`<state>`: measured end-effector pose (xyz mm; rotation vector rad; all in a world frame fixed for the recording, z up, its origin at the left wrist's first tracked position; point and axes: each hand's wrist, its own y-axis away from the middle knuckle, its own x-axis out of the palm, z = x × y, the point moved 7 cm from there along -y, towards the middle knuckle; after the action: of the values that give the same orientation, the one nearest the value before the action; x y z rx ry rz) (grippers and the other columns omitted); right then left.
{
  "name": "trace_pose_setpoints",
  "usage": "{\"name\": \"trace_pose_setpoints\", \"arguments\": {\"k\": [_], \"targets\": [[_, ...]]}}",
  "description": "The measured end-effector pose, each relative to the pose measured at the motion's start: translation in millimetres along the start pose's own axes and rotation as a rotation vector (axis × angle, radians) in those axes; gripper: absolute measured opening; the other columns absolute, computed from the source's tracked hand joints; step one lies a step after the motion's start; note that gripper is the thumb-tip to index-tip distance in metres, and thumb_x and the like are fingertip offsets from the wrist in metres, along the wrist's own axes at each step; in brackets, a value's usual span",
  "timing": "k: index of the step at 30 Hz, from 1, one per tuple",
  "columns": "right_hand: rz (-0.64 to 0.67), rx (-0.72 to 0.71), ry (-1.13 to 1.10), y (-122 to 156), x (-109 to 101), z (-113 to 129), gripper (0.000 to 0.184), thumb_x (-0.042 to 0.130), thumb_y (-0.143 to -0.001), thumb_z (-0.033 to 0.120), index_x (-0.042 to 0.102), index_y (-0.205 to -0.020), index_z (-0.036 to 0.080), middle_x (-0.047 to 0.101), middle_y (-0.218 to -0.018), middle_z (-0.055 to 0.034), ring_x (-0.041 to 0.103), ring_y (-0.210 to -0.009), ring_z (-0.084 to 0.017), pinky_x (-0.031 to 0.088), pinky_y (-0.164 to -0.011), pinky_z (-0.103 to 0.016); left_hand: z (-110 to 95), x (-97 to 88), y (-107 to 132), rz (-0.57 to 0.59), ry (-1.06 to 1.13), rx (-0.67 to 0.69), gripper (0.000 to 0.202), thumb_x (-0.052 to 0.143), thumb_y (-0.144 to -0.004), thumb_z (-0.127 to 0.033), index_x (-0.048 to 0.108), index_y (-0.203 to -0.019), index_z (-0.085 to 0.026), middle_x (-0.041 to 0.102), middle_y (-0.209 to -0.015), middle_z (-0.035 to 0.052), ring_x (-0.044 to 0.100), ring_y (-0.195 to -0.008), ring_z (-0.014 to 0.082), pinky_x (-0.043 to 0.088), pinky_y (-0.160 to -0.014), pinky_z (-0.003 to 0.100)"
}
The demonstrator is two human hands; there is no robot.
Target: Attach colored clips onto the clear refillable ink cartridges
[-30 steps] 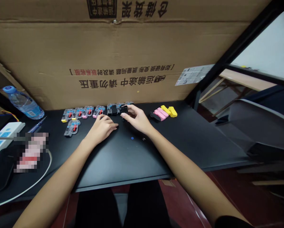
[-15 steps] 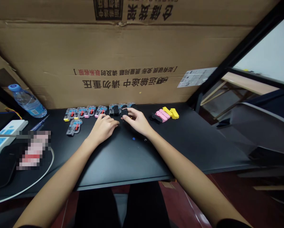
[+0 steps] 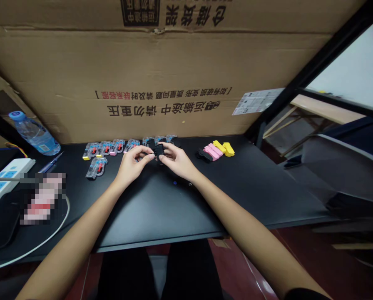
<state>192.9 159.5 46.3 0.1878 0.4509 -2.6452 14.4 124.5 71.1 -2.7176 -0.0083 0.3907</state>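
Both hands meet over the table around a small black plastic part (image 3: 159,150). My left hand (image 3: 134,166) pinches its left side between thumb and fingertips. My right hand (image 3: 179,161) grips its right side, thumb in front and fingers behind. Just behind the hands stand several clear toy guns with black parts (image 3: 170,140), partly hidden. To the left lie more clear toy guns (image 3: 104,148) with red and blue pieces inside, and one toy gun (image 3: 96,168) sits nearer to me. A small blue disc (image 3: 175,183) and a small pale ring (image 3: 190,184) rest near my right wrist.
Right of the hands are yellow pieces (image 3: 226,148), pink pieces (image 3: 213,152) and a black piece (image 3: 204,155). A cardboard sheet (image 3: 161,71) walls off the back. At left are a water bottle (image 3: 36,135), a pen (image 3: 50,162), a power strip (image 3: 5,179) and a white cable (image 3: 53,233).
My left hand has moved right and up and now pinches the black part along with my right hand. Before, its fingers were apart from that part.
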Motion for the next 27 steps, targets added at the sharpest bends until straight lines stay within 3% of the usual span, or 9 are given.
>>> {"name": "trace_pose_setpoints", "arguments": {"k": [4, 18, 27], "targets": [[0.013, -0.017, 0.044, 2.6, 2.5, 5.0, 0.059, 0.068, -0.096, 0.034, 0.057, -0.152, 0.020, 0.077, -0.130, -0.0130, 0.078, -0.115, -0.027, 0.062, -0.108, -0.052, 1.9, 1.5, 0.1, 0.000, 0.037, 0.014, 0.022, 0.081, -0.087, -0.041, 0.080, -0.095, -0.020, 0.077, -0.110, 0.0062, 0.071, -0.076, 0.0140, 0.052, -0.072, 0.029], [0.037, -0.004, 0.052, 4.5, 6.4, 9.5, 0.060, 0.068, -0.095, 0.034, 0.056, -0.153, 0.021, 0.080, -0.122, -0.0118, 0.080, -0.104, -0.028, 0.065, -0.101, -0.054, -0.6, 2.6, 4.1, -0.026, 0.060, 0.012, 0.020, 0.082, -0.088, -0.039, 0.080, -0.096, -0.020, 0.080, -0.093, 0.0048, 0.077, -0.085, 0.0205, 0.061, -0.086, 0.035], [0.044, -0.032, 0.063, 5.6, 8.1, 11.6, 0.061, 0.069, -0.095, 0.034, 0.058, -0.152, 0.018, 0.077, -0.134, -0.0142, 0.078, -0.118, -0.028, 0.062, -0.109, -0.051, 10.2, 8.8, 1.1, 0.035, 0.159, -0.034, 0.032, 0.080, -0.087, -0.036, 0.070, -0.112, -0.020, 0.078, -0.098, 0.0056, 0.076, -0.093, 0.0196, 0.061, -0.089, 0.035]]}}
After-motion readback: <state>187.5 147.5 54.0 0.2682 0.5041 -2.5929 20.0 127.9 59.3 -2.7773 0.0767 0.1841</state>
